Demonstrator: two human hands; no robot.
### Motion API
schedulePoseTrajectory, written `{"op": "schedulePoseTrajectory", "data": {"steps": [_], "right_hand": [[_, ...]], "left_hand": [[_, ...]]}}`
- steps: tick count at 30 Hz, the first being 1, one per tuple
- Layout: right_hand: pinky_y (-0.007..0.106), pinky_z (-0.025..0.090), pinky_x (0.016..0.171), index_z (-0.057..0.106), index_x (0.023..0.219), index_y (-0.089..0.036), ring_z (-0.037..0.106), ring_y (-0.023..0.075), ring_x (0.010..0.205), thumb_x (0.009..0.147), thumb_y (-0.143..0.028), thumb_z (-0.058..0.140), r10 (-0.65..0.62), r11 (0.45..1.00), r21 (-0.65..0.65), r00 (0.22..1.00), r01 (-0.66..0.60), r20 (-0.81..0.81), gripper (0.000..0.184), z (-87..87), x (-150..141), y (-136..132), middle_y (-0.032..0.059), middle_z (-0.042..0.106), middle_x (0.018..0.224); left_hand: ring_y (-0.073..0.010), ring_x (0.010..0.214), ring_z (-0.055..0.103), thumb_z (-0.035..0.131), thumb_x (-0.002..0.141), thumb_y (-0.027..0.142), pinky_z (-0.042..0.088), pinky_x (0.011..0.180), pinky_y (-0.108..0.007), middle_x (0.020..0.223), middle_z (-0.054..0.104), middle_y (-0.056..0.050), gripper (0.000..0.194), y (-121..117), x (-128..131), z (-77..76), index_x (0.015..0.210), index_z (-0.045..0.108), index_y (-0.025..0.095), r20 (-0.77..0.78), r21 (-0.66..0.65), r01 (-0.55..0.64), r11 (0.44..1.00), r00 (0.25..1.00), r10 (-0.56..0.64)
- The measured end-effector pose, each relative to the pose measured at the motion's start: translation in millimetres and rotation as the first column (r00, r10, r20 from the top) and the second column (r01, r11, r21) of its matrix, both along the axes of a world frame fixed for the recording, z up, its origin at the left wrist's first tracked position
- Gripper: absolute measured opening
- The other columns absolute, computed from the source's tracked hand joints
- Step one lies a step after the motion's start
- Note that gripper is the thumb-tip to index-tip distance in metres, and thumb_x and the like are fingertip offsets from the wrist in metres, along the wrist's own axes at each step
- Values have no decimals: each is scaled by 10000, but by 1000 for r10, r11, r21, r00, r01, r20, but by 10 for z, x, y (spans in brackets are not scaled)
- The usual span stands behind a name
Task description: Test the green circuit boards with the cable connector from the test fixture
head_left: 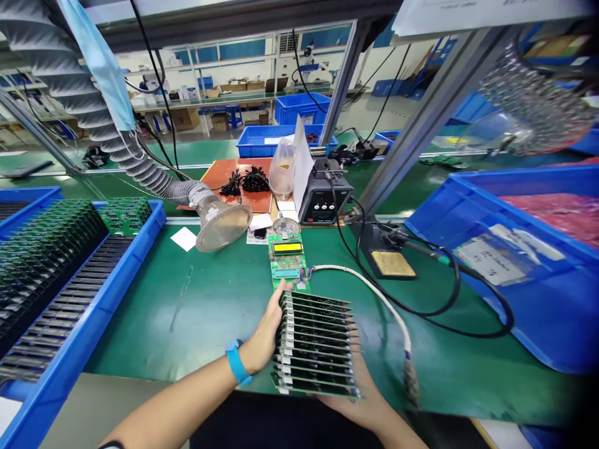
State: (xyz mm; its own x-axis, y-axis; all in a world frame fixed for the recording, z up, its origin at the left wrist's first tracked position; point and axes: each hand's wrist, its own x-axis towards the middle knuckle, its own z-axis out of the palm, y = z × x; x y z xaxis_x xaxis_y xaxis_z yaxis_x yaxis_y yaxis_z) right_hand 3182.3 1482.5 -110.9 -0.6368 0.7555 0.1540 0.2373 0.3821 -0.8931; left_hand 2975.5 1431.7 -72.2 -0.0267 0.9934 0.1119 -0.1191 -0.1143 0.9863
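Boards (pixel 314 342), green workbench (pixel 219 299), bins (pixel 538 318), shelving (pixel 234 61) behind

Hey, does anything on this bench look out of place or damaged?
What looks like a blue face mask hangs by the grey flexible duct, an odd spot for one. A dark streak marks the green benchtop, maybe a scratch or stain. The held circuit boards look roughly evenly stacked.

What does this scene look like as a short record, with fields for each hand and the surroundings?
Left hand: on the left side of a stack of circuit boards
Right hand: on its right side, partly hidden
Beyond the stack: green board with yellow display
At left: blue tray holding rows of boards
At right: blue bin with pink contents
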Motion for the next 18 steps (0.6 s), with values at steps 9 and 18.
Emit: {"op": "schedulePoseTrajectory", "data": {"steps": [9, 18], "right_hand": [[608, 168, 1137, 161, 1491, -211, 231, 457, 1366, 566, -505, 796, -64, 998, -7, 998, 64, 27, 1159, 97, -54, 64, 140, 279, 1506], [494, 499, 962, 528, 1329, -187, 598, 351, 1122, 749, -503, 694, 56, 589, -808, 996, 27, 74, 681, 1035, 10, 167, 127, 626, 1249]], "left_hand": [[-421, 1418, 52, 866, 468, 593, 87, 1160, -532, 1559, 21, -200, 1474, -83, -451, -120, 1502, -68, 112, -527, 124, 307, 943, 826, -200], [-322, 1226, 516, 726, 704, 620, 398, 1064, -475, 1339, 528, -165, 846, -174, -26, 496, 1337, 481, 115, 258, -370, 330, 868, 935, -245]]}}
